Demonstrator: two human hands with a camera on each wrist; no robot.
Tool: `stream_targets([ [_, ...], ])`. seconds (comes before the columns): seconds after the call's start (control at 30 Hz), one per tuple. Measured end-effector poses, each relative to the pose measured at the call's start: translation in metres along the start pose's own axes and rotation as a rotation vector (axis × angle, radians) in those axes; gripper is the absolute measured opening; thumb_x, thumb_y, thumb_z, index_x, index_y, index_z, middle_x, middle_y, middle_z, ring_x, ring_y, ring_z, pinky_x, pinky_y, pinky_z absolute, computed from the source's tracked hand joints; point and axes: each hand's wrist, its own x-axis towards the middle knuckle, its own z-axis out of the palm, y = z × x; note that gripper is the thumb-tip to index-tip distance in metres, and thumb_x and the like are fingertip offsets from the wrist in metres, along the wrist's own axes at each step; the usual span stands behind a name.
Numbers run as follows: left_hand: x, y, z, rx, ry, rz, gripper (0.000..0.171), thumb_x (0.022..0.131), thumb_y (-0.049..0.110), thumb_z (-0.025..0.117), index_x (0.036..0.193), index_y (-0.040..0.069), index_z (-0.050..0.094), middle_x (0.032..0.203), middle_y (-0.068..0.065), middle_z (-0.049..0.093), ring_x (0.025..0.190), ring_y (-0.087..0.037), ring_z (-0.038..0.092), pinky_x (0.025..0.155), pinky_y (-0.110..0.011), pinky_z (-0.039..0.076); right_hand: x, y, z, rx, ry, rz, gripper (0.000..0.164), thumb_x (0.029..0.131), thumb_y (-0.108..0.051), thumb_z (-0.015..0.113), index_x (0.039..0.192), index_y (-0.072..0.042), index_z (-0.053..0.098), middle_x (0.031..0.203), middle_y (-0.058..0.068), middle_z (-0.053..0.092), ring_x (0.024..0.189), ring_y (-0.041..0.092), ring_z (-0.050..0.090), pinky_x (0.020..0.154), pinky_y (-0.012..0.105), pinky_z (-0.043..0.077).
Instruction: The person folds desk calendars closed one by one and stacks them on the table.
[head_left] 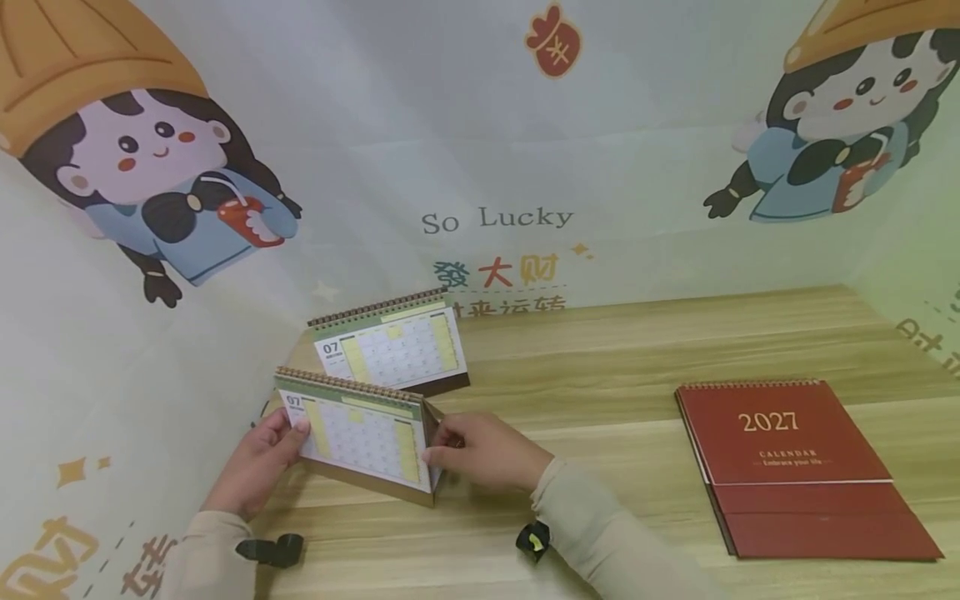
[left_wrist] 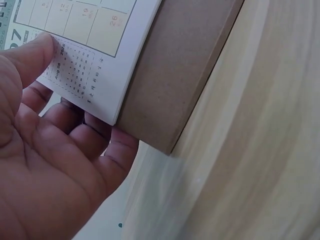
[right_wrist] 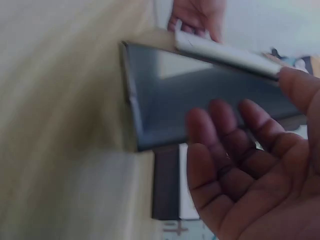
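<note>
A tent-shaped desk calendar with a spiral top and a "07" page stands on the table, slightly angled. My left hand grips its left end. In the left wrist view the thumb lies on the page and the fingers pass behind, beside the brown backing board. At the right end my right hand holds the side edge. In the right wrist view its thumb meets the page edge, and its curled fingers are at the open end, finger contact partly unclear. Behind stands a second "07" desk calendar.
A red 2027 calendar lies at the right of the wooden table. A printed curtain encloses the back and sides, close to the left hand. Black straps are by the wrists.
</note>
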Motion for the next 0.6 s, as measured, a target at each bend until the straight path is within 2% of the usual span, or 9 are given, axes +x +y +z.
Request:
stream_targets([
  [0.13,0.0,-0.001,0.0,-0.007,0.0,0.009,0.054,0.108,0.025,0.042,0.152,-0.003,0.028,0.138,-0.025,0.052,0.101,0.006,0.056,0.087,-0.019,0.048,-0.003,0.0,-0.01,0.095,0.117,-0.014,0.019,0.098,-0.035,0.063,0.09,-0.018,0.063,0.081,-0.005,0.06,0.073,0.012,0.052,0.065,0.028,0.044],
  [0.23,0.0,-0.002,0.0,-0.014,0.0,0.023,0.055,0.108,0.026,0.043,0.152,-0.004,0.028,0.135,-0.023,0.055,0.101,0.005,0.056,0.086,-0.019,0.048,-0.004,-0.002,-0.009,0.148,0.178,-0.024,0.019,0.098,-0.033,0.063,0.092,-0.015,0.064,0.083,-0.004,0.06,0.077,0.013,0.053,0.068,0.028,0.045],
  [0.5,0.0,-0.005,0.0,-0.038,0.003,0.046,0.056,0.108,0.027,0.044,0.151,-0.005,0.029,0.125,-0.011,0.061,0.099,0.003,0.057,0.085,-0.019,0.049,-0.003,-0.004,0.001,0.171,0.234,0.016,0.02,0.099,-0.036,0.06,0.094,-0.017,0.063,0.082,-0.003,0.06,0.074,0.014,0.053,0.064,0.029,0.045],
  [0.6,0.0,-0.006,-0.001,-0.04,0.004,0.054,0.056,0.108,0.028,0.044,0.151,-0.005,0.029,0.125,-0.01,0.061,0.1,0.003,0.057,0.085,-0.019,0.049,-0.003,-0.006,0.002,0.175,0.239,0.033,0.021,0.1,-0.038,0.059,0.096,-0.018,0.065,0.087,-0.003,0.063,0.08,0.014,0.056,0.068,0.032,0.047],
])
